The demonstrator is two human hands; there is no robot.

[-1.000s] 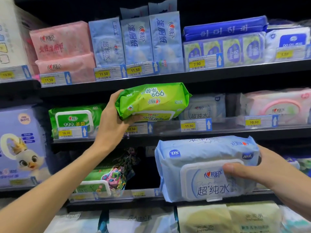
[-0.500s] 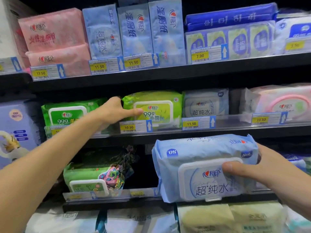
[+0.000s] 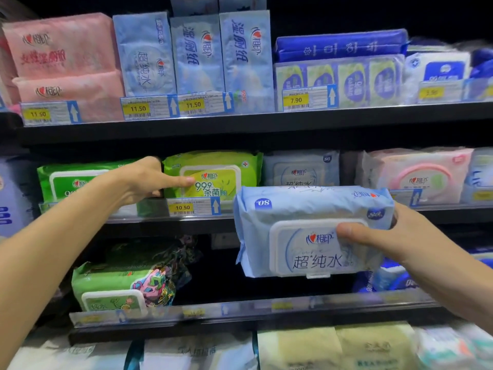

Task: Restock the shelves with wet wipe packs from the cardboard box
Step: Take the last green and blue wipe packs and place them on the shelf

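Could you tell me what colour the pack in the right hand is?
Pale blue pack, white lid; head view.

Left hand [image 3: 149, 180] reaching far and up, forearm outstretched, thumb extended rightward, fingers curled. Right hand [image 3: 384, 236] nearer, lower right, clamped in a grasp, thumb in front.

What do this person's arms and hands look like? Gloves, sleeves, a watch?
Both are bare. The left hand and right hand wear no gloves or rings that show, and both forearms are uncovered as far as the picture reaches: no sleeves, watch or bands visible.
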